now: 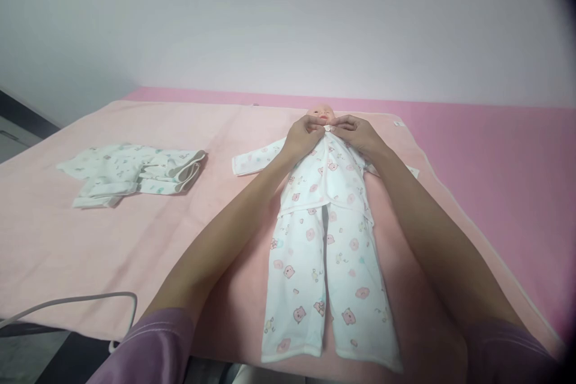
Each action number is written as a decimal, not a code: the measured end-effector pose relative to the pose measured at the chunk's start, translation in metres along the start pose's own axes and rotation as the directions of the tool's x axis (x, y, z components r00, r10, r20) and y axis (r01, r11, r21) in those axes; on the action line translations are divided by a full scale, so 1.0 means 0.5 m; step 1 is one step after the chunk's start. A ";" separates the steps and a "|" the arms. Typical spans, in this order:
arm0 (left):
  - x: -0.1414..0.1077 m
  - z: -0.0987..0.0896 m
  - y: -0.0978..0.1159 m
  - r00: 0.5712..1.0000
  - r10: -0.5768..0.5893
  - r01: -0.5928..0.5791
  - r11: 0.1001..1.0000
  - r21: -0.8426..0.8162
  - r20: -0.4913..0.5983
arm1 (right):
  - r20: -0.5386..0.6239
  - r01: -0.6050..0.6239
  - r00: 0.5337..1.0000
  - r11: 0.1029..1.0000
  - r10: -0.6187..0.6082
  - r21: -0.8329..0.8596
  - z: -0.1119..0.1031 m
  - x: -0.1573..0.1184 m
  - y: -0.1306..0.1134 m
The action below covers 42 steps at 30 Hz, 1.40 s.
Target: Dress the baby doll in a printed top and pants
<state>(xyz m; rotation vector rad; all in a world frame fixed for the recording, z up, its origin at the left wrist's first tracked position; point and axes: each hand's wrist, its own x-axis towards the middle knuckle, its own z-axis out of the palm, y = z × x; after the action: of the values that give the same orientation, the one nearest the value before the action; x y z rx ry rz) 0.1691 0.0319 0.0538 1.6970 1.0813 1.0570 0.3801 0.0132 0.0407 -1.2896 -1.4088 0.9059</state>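
Observation:
A baby doll (322, 111) lies on its back, its head at the far end and its legs toward me. It wears a white printed jacket (326, 174) and matching trousers (297, 276) with pink animal faces. Just below the doll's chin, my left hand (307, 134) pinches the left side of the jacket's collar. My right hand (355, 132) pinches the collar's other side, close to my left fingertips. A small pale fastening shows between the two hands. The jacket's left sleeve lies stretched out; my right forearm partly hides the other sleeve.
A light pink blanket (216, 222) covers most of the table, over a brighter pink surface (495, 180). Folded white printed baby clothes (135, 174) lie to the left. A white cable (90, 297) runs along the near left edge. A pale wall stands behind.

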 end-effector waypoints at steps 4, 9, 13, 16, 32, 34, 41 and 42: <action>0.001 0.003 -0.001 0.998 -0.028 0.026 0.998 -0.053 -0.051 | -0.010 -0.008 1.000 1.000 0.008 0.011 0.003 -0.002 0.000; 0.006 0.009 -0.002 0.988 -0.100 0.095 0.995 -0.041 -0.118 | -0.010 -0.031 0.999 0.996 0.031 0.081 0.005 -0.005 -0.002; 0.010 0.009 -0.012 0.969 -0.202 0.201 0.979 -0.026 -0.139 | -0.078 -0.022 0.997 1.000 0.022 0.003 0.013 -0.012 0.005; 0.008 0.003 -0.016 0.953 -0.272 0.270 0.962 -0.033 -0.137 | -0.187 -0.080 0.980 0.993 0.062 -0.087 0.031 -0.027 0.008; -0.551 -0.083 0.078 0.948 0.309 -0.294 0.941 0.166 -0.074 | -0.149 0.295 0.835 0.659 -0.530 -0.692 0.035 -0.507 -0.130; -0.756 -0.120 0.056 0.933 0.317 -0.294 0.944 0.152 -0.168 | -0.139 0.357 0.788 0.630 -0.599 -0.690 0.043 -0.655 -0.133; -1.348 -0.275 -0.261 0.911 -0.128 0.329 0.800 0.502 -0.393 | -0.058 0.541 0.715 0.604 -0.697 -0.585 0.136 -1.016 0.058; -1.413 -0.305 -0.302 0.873 -0.214 0.444 0.719 0.534 -0.438 | -0.069 0.509 0.754 0.648 -0.653 -0.567 0.154 -1.048 0.085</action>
<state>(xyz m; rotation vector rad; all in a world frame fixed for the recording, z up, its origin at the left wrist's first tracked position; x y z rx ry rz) -0.2000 -0.5594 -0.1901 1.7206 2.0771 0.8149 0.2911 -0.4885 -0.1093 -1.1394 -1.7580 -0.1229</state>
